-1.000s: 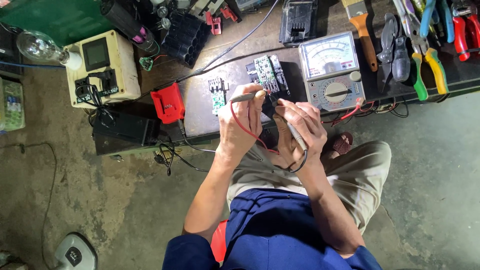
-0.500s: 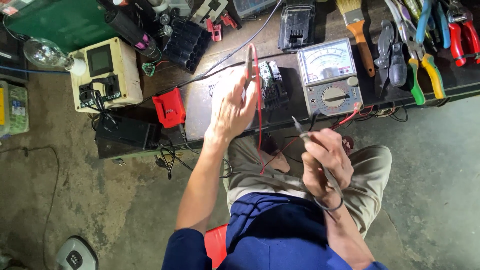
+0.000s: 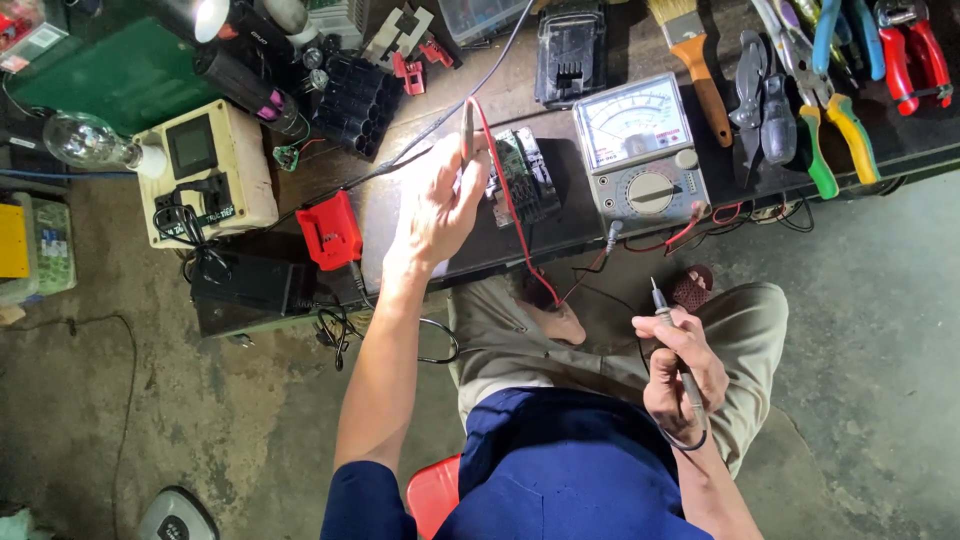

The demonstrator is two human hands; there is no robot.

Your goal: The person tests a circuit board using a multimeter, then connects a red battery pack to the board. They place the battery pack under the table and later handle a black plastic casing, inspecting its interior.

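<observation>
My left hand (image 3: 435, 210) is raised over the low black workbench (image 3: 520, 245) and grips a red-wired test probe (image 3: 468, 130), tip pointing up. The red wire (image 3: 510, 205) runs down from it toward my lap. My right hand (image 3: 680, 375) is down by my knee and holds a second probe (image 3: 668, 318), its metal tip pointing up. A green circuit board (image 3: 520, 175) lies on the bench just right of my left hand. Right of the board sits a grey analog multimeter (image 3: 643, 150) with red and black leads plugged in.
A beige meter box (image 3: 205, 170), a red clip part (image 3: 330, 232), a black battery holder (image 3: 355, 100), a black battery pack (image 3: 570, 50), a paintbrush (image 3: 695, 60) and several pliers (image 3: 825, 120) crowd the bench. A glass bulb (image 3: 85, 142) lies at left. The floor is bare concrete.
My hands have parted from the board. The left hand lifted its red-wired probe up; the right hand drew down and right toward my knee with the other probe.
</observation>
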